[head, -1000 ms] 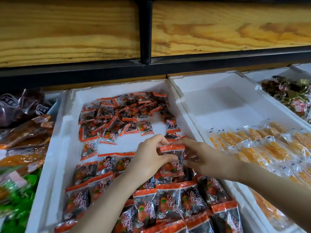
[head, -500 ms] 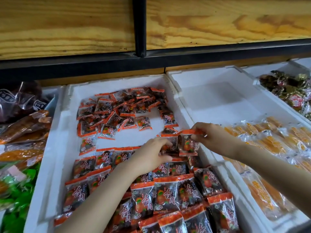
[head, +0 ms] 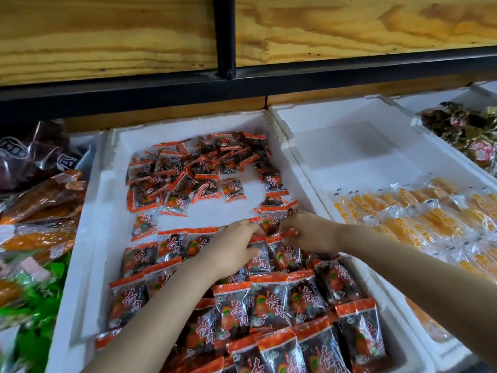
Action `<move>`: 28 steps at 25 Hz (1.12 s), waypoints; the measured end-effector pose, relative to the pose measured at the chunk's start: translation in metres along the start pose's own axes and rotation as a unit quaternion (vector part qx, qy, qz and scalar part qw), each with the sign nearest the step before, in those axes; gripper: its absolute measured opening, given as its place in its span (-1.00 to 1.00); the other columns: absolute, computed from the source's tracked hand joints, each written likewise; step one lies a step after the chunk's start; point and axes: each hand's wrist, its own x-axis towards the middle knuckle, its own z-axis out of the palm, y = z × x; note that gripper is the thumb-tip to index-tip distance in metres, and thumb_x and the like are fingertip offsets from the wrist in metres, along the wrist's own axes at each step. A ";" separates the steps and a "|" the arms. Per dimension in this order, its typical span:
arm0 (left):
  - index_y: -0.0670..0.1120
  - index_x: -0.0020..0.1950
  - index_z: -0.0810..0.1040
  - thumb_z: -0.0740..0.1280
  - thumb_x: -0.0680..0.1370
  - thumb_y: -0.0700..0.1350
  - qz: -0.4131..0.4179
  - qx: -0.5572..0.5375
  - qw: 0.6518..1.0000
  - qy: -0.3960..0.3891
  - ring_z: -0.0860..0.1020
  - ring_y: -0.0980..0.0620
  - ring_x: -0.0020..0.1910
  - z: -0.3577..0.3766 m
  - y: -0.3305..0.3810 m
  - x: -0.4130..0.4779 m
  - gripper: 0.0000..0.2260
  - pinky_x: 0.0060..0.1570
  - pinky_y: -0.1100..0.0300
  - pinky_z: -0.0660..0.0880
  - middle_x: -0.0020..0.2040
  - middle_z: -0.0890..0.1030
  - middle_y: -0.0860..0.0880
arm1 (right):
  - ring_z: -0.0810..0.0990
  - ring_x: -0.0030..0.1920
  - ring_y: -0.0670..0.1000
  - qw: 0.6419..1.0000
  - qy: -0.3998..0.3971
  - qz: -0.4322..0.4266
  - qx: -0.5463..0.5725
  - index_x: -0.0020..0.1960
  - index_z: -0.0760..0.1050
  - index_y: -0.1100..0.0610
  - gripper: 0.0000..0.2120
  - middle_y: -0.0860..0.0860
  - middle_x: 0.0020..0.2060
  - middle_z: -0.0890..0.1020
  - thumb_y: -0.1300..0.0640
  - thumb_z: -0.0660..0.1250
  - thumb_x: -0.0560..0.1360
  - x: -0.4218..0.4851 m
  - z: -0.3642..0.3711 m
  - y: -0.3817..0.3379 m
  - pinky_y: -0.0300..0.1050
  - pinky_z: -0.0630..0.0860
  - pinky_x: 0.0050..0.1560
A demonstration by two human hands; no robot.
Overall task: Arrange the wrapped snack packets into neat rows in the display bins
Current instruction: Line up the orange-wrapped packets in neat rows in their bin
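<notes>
Hands meet at centre frame over the foam bin [head: 88,238]. The right hand [head: 309,232] pinches a packet [head: 271,220] by its right edge, fingers narrowly closed. The left hand [head: 234,246] curls against its left edge; whether it grips, I cannot tell. Rows [head: 269,302] lie below, a loose pile [head: 193,168] above.

Shop display, white foam bins [head: 88,238] of wrapped snack packets [head: 269,302], wooden shelf [head: 107,36] on black frame
</notes>
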 end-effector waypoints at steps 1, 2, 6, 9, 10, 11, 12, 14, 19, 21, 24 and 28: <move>0.01 0.35 0.41 0.28 0.60 -0.05 0.001 0.000 1.000 -0.001 0.36 0.00 0.34 0.001 0.000 -0.001 -0.68 0.35 0.05 0.26 0.33 0.42 0.02 | 0.45 0.08 0.04 1.000 0.010 -0.002 -0.010 0.11 0.51 0.14 -0.82 0.06 0.01 0.60 0.11 0.23 0.56 -0.001 0.001 -0.001 -0.08 0.38 0.12; 0.01 0.34 0.42 0.28 0.60 -0.05 0.002 -0.001 1.000 0.000 0.36 0.01 0.34 0.002 0.000 -0.001 -0.69 0.35 0.05 0.26 0.32 0.43 0.02 | 0.46 0.08 0.02 1.000 0.025 -0.004 -0.007 0.13 0.50 0.12 -0.81 0.04 0.03 0.60 0.13 0.24 0.55 -0.003 0.002 -0.001 -0.10 0.38 0.10; -0.02 0.37 0.41 0.29 0.60 -0.06 0.005 -0.020 1.000 0.011 0.37 0.02 0.34 0.005 -0.002 -0.001 -0.66 0.33 0.09 0.30 0.34 0.41 0.02 | 0.55 -0.04 0.02 0.997 0.067 0.010 0.035 0.13 0.45 0.13 -0.84 0.04 -0.02 0.62 0.21 0.21 0.56 -0.008 0.006 -0.001 -0.14 0.40 -0.08; -0.02 0.40 0.38 0.28 0.60 -0.03 0.010 -0.022 1.000 0.011 0.36 0.03 0.35 0.006 -0.005 -0.001 -0.63 0.32 0.12 0.30 0.37 0.39 0.02 | 0.52 0.10 0.02 0.996 0.082 0.006 -0.016 0.17 0.42 0.08 -0.81 0.02 0.08 0.56 0.12 0.21 0.57 -0.010 0.006 0.000 -0.08 0.44 0.12; -0.01 0.41 0.38 0.27 0.61 -0.02 0.011 -0.023 1.000 0.012 0.36 0.03 0.35 0.006 -0.007 0.001 -0.63 0.33 0.11 0.30 0.36 0.39 0.02 | 0.49 0.14 0.00 0.995 0.100 0.001 -0.013 0.20 0.40 0.07 -0.79 0.00 0.11 0.53 0.10 0.22 0.57 -0.008 0.005 0.002 -0.08 0.43 0.17; 0.00 0.40 0.38 0.26 0.61 -0.01 0.013 -0.024 0.999 0.019 0.36 0.03 0.35 0.005 -0.009 0.003 -0.64 0.35 0.08 0.30 0.35 0.39 0.02 | 0.48 0.16 -0.01 0.992 0.126 -0.003 0.003 0.23 0.38 0.07 -0.76 -0.01 0.14 0.52 0.09 0.23 0.57 -0.005 0.002 0.004 -0.09 0.42 0.20; 0.01 0.39 0.39 0.25 0.61 -0.01 0.016 -0.025 0.999 0.033 0.36 0.03 0.35 0.003 -0.012 0.006 -0.66 0.36 0.04 0.29 0.34 0.39 0.03 | 0.49 0.17 -0.01 0.987 0.158 -0.007 0.025 0.26 0.36 0.07 -0.73 -0.01 0.17 0.52 0.10 0.24 0.57 0.000 -0.001 0.006 -0.09 0.42 0.22; 0.01 0.38 0.39 0.25 0.61 -0.02 0.021 -0.035 0.996 0.083 0.36 0.02 0.35 -0.003 -0.020 0.019 -0.67 0.36 0.00 0.28 0.36 0.38 0.04 | 0.49 0.21 0.05 0.978 0.201 0.000 0.052 0.33 0.30 0.09 -0.66 0.05 0.22 0.50 0.14 0.24 0.57 0.018 -0.010 0.012 -0.04 0.41 0.24; -0.07 0.47 0.28 0.20 0.64 -0.05 -0.001 -0.033 0.987 0.160 0.31 -0.06 0.41 -0.023 -0.049 0.078 -0.60 0.37 0.03 0.26 0.47 0.30 -0.04 | 0.36 0.33 0.15 0.979 0.182 0.075 0.054 0.47 0.13 0.15 -0.49 0.15 0.35 0.34 0.21 0.21 0.57 0.085 -0.017 0.021 -0.05 0.27 0.32; -0.08 0.50 0.23 0.15 0.66 -0.04 -0.034 -0.011 0.989 0.143 0.31 -0.13 0.41 -0.024 -0.061 0.099 -0.58 0.34 0.01 0.28 0.48 0.30 -0.11 | 0.34 0.35 0.20 0.978 0.169 0.105 0.056 0.47 0.11 0.19 -0.47 0.20 0.36 0.31 0.17 0.22 0.57 0.108 -0.013 0.022 0.00 0.25 0.34; -0.09 0.50 0.24 0.16 0.65 -0.01 -0.064 0.046 0.988 0.130 0.29 -0.17 0.39 -0.020 -0.074 0.119 -0.57 0.30 0.02 0.27 0.44 0.36 -0.15 | 0.37 0.29 0.27 0.976 0.172 0.130 0.017 0.43 0.15 0.21 -0.45 0.22 0.31 0.33 0.10 0.29 0.54 0.127 -0.008 0.023 0.06 0.30 0.30; -0.13 0.50 0.19 0.29 0.54 0.15 -0.119 0.109 0.982 0.100 0.18 -0.22 0.42 -0.022 -0.076 0.130 -0.36 0.34 -0.02 0.20 0.46 0.30 -0.17 | 0.36 0.29 0.27 0.978 0.164 0.127 -0.016 0.45 0.12 0.19 -0.22 0.22 0.30 0.36 -0.06 0.43 0.41 0.132 -0.009 0.024 0.04 0.29 0.29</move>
